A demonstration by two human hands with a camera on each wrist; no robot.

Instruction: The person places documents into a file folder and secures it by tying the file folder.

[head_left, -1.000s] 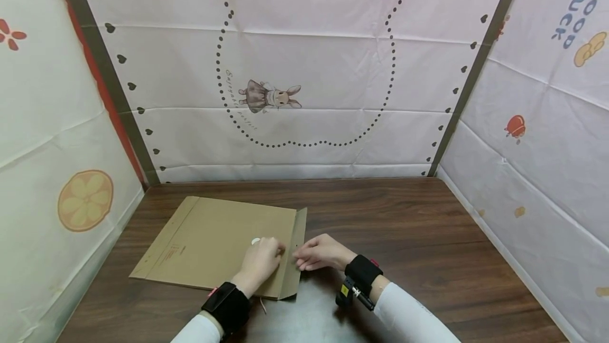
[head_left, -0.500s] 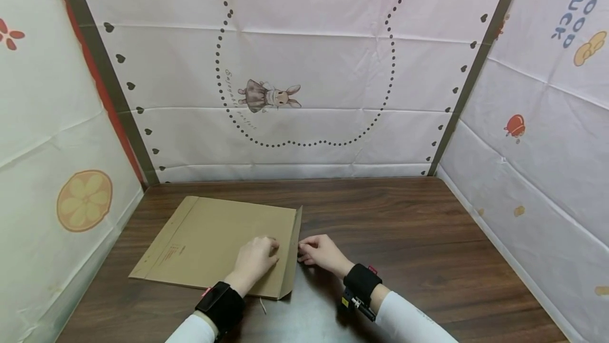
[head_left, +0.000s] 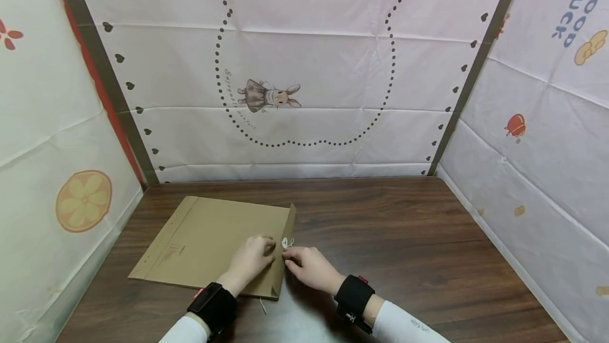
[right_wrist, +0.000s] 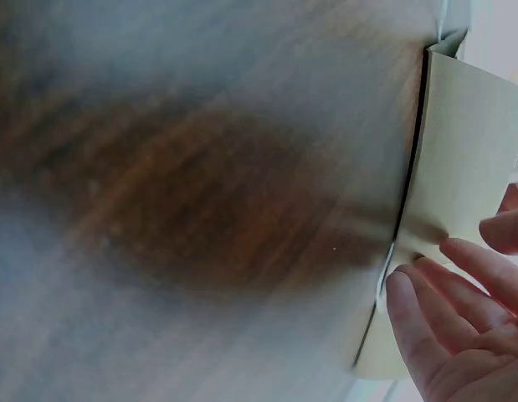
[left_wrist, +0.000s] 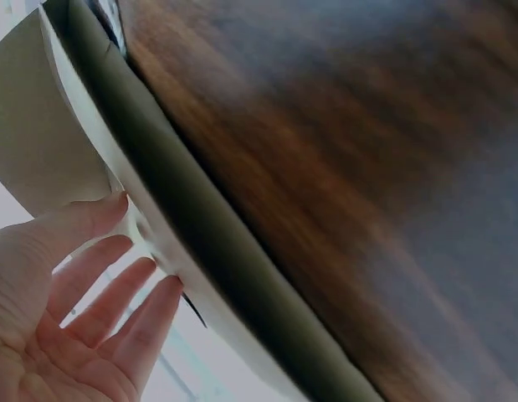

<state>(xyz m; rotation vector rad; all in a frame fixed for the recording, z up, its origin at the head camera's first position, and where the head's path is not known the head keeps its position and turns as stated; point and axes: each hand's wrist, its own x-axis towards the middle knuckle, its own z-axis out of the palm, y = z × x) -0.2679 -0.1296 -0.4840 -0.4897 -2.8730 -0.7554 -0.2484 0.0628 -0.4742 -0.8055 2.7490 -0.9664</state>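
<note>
A brown kraft paper file envelope point(head_left: 209, 237) lies on the left half of the table, its narrow flap point(head_left: 279, 275) along the right side folded upward. On the flap's outer face is a round white button point(head_left: 285, 243) with a thin string loop. My left hand point(head_left: 252, 259) rests on the envelope just left of the flap, fingers gently bent and fingertips at the fold. My right hand point(head_left: 313, 270) touches the flap's outer face with loosely extended fingers; in the right wrist view its fingertips point(right_wrist: 400, 285) lie against the cardboard.
A short cord end point(head_left: 263, 306) sticks out below the envelope's near edge. The brown wood-grain table point(head_left: 404, 248) is bordered by white printed cloth walls point(head_left: 314, 68) at the back and both sides.
The flap has swung from lying outward to standing up and leaning left. My right hand moved left with it, and the button came into view on its outer face. My left hand shifted slightly left.
</note>
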